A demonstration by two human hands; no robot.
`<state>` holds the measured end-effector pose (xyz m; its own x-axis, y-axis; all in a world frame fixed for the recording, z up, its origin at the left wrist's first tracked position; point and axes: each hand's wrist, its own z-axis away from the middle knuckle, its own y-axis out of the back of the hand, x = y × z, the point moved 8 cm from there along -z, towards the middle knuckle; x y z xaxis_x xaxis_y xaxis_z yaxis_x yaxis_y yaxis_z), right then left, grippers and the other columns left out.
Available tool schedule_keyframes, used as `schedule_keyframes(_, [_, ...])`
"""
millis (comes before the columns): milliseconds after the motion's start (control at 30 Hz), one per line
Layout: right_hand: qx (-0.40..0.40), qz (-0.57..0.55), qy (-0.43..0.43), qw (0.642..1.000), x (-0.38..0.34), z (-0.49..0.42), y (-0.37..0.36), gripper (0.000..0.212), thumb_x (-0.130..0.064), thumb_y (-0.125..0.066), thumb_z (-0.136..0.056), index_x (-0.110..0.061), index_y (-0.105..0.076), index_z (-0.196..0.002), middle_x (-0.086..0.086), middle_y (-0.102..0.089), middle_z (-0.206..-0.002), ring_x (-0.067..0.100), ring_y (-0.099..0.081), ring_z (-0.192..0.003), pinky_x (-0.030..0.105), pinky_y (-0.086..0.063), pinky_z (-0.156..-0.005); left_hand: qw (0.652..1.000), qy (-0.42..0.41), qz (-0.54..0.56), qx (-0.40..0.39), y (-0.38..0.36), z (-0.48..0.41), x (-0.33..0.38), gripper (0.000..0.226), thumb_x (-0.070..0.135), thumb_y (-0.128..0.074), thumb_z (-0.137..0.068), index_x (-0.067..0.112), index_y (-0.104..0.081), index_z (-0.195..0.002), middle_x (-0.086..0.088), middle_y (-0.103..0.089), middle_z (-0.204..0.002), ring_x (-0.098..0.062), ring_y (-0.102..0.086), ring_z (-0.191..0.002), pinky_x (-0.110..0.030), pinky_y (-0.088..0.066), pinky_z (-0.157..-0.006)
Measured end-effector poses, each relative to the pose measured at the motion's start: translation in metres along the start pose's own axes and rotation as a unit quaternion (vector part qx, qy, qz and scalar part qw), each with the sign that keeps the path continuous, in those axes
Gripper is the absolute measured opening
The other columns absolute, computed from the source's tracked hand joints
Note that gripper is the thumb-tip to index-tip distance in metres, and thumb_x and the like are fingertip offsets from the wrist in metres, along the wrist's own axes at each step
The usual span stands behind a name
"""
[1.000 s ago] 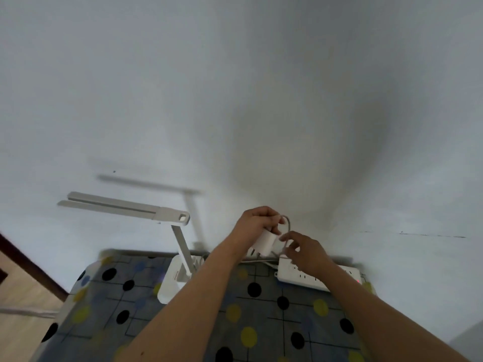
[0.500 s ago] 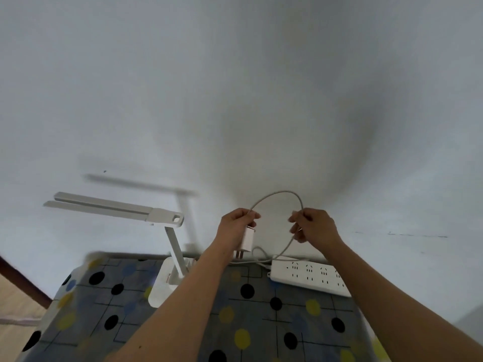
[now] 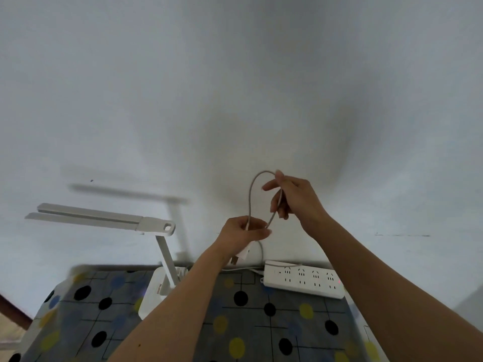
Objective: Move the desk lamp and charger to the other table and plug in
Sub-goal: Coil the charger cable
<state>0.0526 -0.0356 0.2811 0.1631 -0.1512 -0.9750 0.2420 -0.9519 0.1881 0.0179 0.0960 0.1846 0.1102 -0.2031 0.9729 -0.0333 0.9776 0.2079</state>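
Observation:
A white desk lamp (image 3: 156, 226) stands on the left of the table, its long flat head pointing left and its base (image 3: 154, 293) partly hidden by my left forearm. My left hand (image 3: 243, 232) is shut on the white charger (image 3: 243, 254), whose metal prongs hang below the hand. The charger's grey cable (image 3: 252, 194) loops up from that hand to my right hand (image 3: 292, 198), which pinches it higher up in front of the wall. A white power strip (image 3: 303, 282) lies on the table at the back right, below both hands.
The table carries a grey cloth (image 3: 261, 327) with black, yellow and blue dots. A plain white wall (image 3: 235, 100) rises directly behind it. Wooden floor and a dark skirting board (image 3: 13, 309) show at the far left.
My right hand has risen and drawn the cable up into a taller loop. My left hand stayed near the same spot with the charger. The view shifted slightly.

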Motion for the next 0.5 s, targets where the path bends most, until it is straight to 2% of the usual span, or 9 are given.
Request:
schedule_keyframes(167, [0.0, -0.048, -0.018, 0.999, -0.006, -0.002, -0.002, 0.041, -0.036, -0.042, -0.1, -0.01, -0.071, -0.09, 0.009, -0.067, -0.056, 0.017, -0.053, -0.041, 0.024, -0.043, -0.043, 1.0, -0.02, -0.002, 0.004, -0.001, -0.006, 0.008, 0.015, 0.035, -0.077, -0.074, 0.026, -0.071, -0.084, 0.013, -0.072, -0.08, 0.002, -0.064, -0.072, -0.013, -0.043, -0.063])
schedule_keyframes(233, [-0.002, -0.065, -0.023, 0.998, -0.007, -0.002, -0.002, 0.04, -0.035, -0.042, -0.1, -0.008, -0.071, -0.091, 0.01, -0.067, -0.057, 0.017, -0.053, -0.041, 0.025, -0.044, -0.043, 1.0, -0.023, -0.015, 0.014, 0.0, -0.007, 0.008, 0.018, 0.04, -0.074, -0.076, 0.023, -0.07, -0.079, 0.006, -0.07, -0.076, -0.003, -0.06, -0.069, -0.016, -0.044, -0.063])
schedule_keyframes(300, [0.003, -0.073, -0.026, 0.997, -0.007, -0.003, 0.0, 0.04, -0.035, -0.042, -0.1, -0.007, -0.071, -0.092, 0.011, -0.067, -0.057, 0.017, -0.054, -0.042, 0.025, -0.045, -0.044, 0.999, -0.036, -0.022, 0.015, -0.002, -0.008, 0.01, 0.024, 0.044, -0.068, -0.082, 0.02, -0.071, -0.079, -0.003, -0.071, -0.083, -0.011, -0.061, -0.077, -0.021, -0.046, -0.07])
schedule_keyframes(367, [0.016, -0.09, -0.032, 0.995, -0.006, -0.005, 0.005, 0.04, -0.035, -0.043, -0.1, -0.006, -0.07, -0.093, 0.011, -0.068, -0.059, 0.017, -0.055, -0.044, 0.025, -0.046, -0.045, 0.998, -0.056, -0.028, 0.004, -0.006, -0.007, 0.013, 0.031, 0.046, -0.057, -0.09, 0.021, -0.071, -0.077, 0.0, -0.072, -0.082, -0.015, -0.063, -0.082, -0.023, -0.046, -0.075])
schedule_keyframes(500, [0.035, -0.121, -0.052, 0.991, 0.003, -0.008, 0.011, 0.043, -0.037, -0.041, -0.1, -0.006, -0.069, -0.095, 0.011, -0.071, -0.067, 0.016, -0.061, -0.048, 0.023, -0.049, -0.047, 0.997, -0.068, -0.027, 0.005, -0.01, -0.007, 0.016, 0.042, 0.041, -0.044, -0.098, 0.018, -0.066, -0.07, 0.001, -0.066, -0.066, -0.009, -0.06, -0.064, -0.025, -0.049, -0.073])
